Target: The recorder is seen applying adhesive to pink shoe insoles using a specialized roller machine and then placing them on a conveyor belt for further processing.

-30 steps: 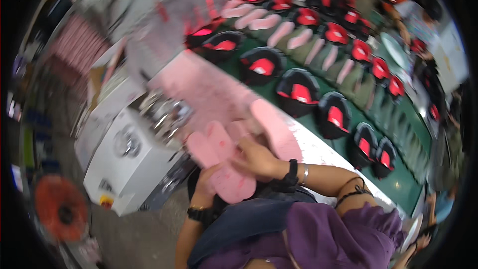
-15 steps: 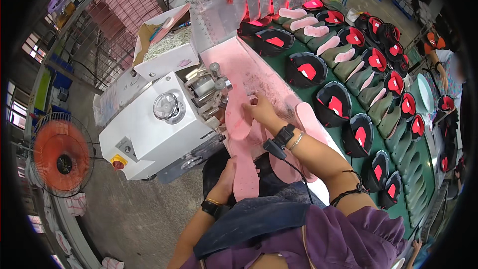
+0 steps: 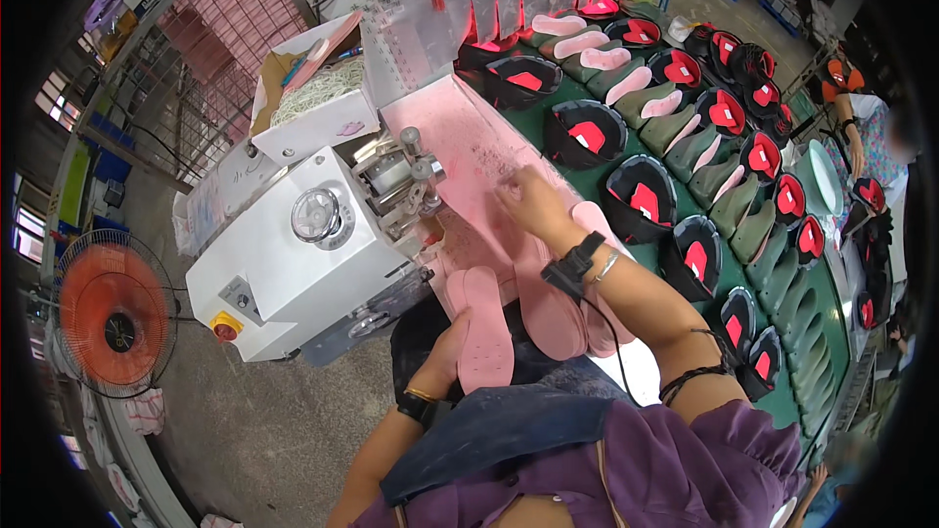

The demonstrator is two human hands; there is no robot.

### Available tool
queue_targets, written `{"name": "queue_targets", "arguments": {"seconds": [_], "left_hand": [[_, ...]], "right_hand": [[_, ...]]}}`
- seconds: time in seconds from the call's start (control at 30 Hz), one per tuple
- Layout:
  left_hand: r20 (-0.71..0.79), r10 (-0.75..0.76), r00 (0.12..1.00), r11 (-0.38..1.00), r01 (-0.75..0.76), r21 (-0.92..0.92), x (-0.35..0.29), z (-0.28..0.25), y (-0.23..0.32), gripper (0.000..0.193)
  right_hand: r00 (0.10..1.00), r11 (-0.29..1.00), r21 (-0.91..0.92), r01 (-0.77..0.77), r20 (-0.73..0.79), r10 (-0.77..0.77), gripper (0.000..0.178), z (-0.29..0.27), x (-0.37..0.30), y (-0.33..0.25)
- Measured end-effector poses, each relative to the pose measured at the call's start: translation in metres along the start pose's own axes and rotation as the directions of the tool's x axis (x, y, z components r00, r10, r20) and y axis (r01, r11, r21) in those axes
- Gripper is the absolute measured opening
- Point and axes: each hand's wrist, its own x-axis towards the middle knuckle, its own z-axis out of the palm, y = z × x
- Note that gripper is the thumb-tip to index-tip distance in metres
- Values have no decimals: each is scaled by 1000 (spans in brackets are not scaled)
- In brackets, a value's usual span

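My left hand (image 3: 451, 349) grips pink insoles (image 3: 483, 337) by their left edge, near my lap. Two rounded ends overlap at the top, and small holes dot the lower part. My right hand (image 3: 536, 203) is closed above the pink, dust-strewn work surface (image 3: 445, 112), its fingers curled in; anything inside them is hidden. Just left of that hand stands a white machine (image 3: 298, 240) with metal rollers (image 3: 396, 176) and a handwheel (image 3: 316, 215). More pink insoles (image 3: 550, 308) lie stacked below my right wrist.
On the right, a green table (image 3: 626, 152) bears black shoe uppers (image 3: 639, 198) with red inserts and rows of green shoe forms (image 3: 729, 205), some topped with pink insoles. A box of strings (image 3: 318, 98) stands behind the machine. An orange fan (image 3: 115, 318) is at left. Another person (image 3: 875, 137) stands far right.
My right hand has moved right, away from the rollers. The insole it held there is gone from that spot. A second rounded end now shows in my left hand, which stays nearly still.
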Motion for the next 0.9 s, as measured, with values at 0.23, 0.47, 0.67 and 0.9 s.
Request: {"name": "queue_targets", "arguments": {"seconds": [0.23,0.47,0.67,0.9], "left_hand": [[-26,-21,999,998,20,-52,-6,-31,-12,36],[-19,71,997,995,-69,78,-13,-6,-8,36],[-5,68,998,997,-68,48,-7,3,-6,31],[206,262,943,846,-327,421,-4,-29,-13,27]], "right_hand": [[886,841,314,-440,309,347,51,68,26,-20],[858,669,539,-512,284,428,41,72,81,34],[876,785,448,-427,-8,482,36,-89,29,68],[532,649,229,-725,-411,740,38,-273,-163,189]]}}
